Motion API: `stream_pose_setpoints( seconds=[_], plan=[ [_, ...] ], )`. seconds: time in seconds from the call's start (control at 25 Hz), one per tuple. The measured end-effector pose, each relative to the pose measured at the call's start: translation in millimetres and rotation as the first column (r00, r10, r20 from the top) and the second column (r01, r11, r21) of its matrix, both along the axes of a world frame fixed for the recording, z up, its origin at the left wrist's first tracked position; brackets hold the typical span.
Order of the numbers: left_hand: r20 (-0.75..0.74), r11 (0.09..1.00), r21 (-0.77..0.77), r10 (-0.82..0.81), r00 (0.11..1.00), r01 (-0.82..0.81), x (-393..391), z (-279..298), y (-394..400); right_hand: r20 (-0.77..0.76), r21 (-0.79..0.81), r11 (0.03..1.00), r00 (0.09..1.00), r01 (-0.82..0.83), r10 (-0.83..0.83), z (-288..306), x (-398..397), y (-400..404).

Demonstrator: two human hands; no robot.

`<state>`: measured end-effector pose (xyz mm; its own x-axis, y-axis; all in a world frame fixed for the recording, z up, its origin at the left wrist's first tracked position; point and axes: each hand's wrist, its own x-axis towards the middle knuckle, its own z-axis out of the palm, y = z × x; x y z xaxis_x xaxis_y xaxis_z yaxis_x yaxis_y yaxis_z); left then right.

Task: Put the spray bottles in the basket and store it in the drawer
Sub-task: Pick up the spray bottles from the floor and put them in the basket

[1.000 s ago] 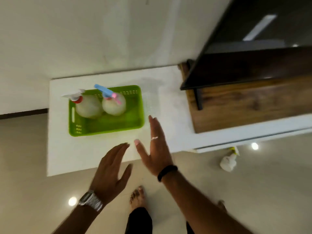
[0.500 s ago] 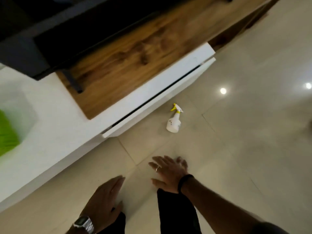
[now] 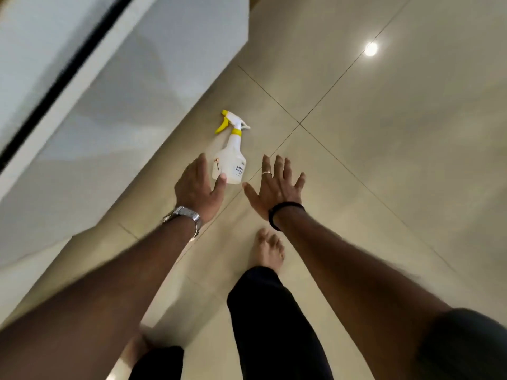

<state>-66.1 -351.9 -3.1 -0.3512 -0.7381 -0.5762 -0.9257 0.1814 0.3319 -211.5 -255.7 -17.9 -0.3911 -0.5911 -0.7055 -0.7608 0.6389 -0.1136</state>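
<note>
A white spray bottle (image 3: pixel 231 160) with a yellow trigger and yellow collar lies on its side on the floor (image 3: pixel 384 165), nozzle end pointing away from the person and its base toward them, close beside the foot of a white cabinet (image 3: pixel 142 86) that fills the upper left of the view. The floor is laid in large glossy beige tiles with thin dark grout lines; two of those lines cross just to the right of the bottle, and a round bright reflection of a ceiling light (image 3: pixel 370 49) shows on a tile toward the upper right. The cabinet's white front has a dark narrow gap running diagonally along it, and the panel below is smooth and faintly shaded; that part of the picture is blurred. The left hand (image 3: pixel 198 187), with a metal wristwatch (image 3: pixel 183 215) on its wrist, reaches palm down with fingers loosely apart, its thumb tip overlapping the base of the bottle, though I cannot tell whether it actually touches. The right hand (image 3: pixel 274 185), wearing a ring and a black wristband (image 3: pixel 285 212), is spread wide with all fingers fanned, just to the right of the bottle's base and clear of it. Neither hand holds anything. A bare foot (image 3: pixel 265 250) below a dark trouser leg stands on the tile between the two forearms.
</note>
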Motion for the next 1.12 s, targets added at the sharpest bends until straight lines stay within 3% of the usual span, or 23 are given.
stream_pose_setpoints(
  seconds=[0.16, 0.24, 0.32, 0.4, 0.52, 0.76, 1.0, 1.12],
  plan=[
    [0.008, 0.997, 0.072, -0.014, 1.0, 0.013, -36.0, -64.0, -18.6, 0.13, -0.004, 0.986, 0.978, 0.168, -0.166, -62.8, -7.6, -18.1],
    [0.065, 0.991, 0.117, 0.064, 0.996, -0.072, -39.9, -92.7, -27.5, 0.257, -0.038, 0.947, 0.919, 0.319, -0.3, -87.3, -2.9, -31.0],
    [0.088, 0.961, 0.202, 0.174, 0.981, -0.188, -38.4, -112.1, -30.7, 0.408, -0.04, 0.891, 0.822, 0.452, -0.398, -99.4, 8.7, -42.5],
    [0.064, 0.919, 0.279, 0.273, 0.96, -0.28, -32.9, -118.6, -24.6, 0.557, 0.041, 0.817, 0.666, 0.575, -0.496, -98.5, 21.5, -47.1],
    [0.049, 0.916, 0.308, 0.256, 0.965, -0.258, -23.0, -105.3, -3.3, 0.608, 0.178, 0.69, 0.473, 0.701, -0.638, -84.0, 29.7, -33.8],
    [-0.018, 0.954, 0.301, 0.028, 0.999, -0.021, -9.5, -26.7, 44.9, 0.558, 0.201, 0.601, 0.414, 0.774, -0.719, -6.5, 31.7, 15.0],
    [-0.094, 0.957, 0.288, -0.015, 0.995, 0.041, -11.7, 91.0, 62.7, 0.5, 0.135, 0.601, 0.469, 0.788, -0.728, 107.8, 22.4, 33.4],
    [-0.054, 0.937, 0.345, -0.034, 0.998, 0.05, -10.3, 150.8, 47.2, 0.46, 0.101, 0.6, 0.498, 0.794, -0.736, 166.8, 26.5, 34.7]
  ],
)
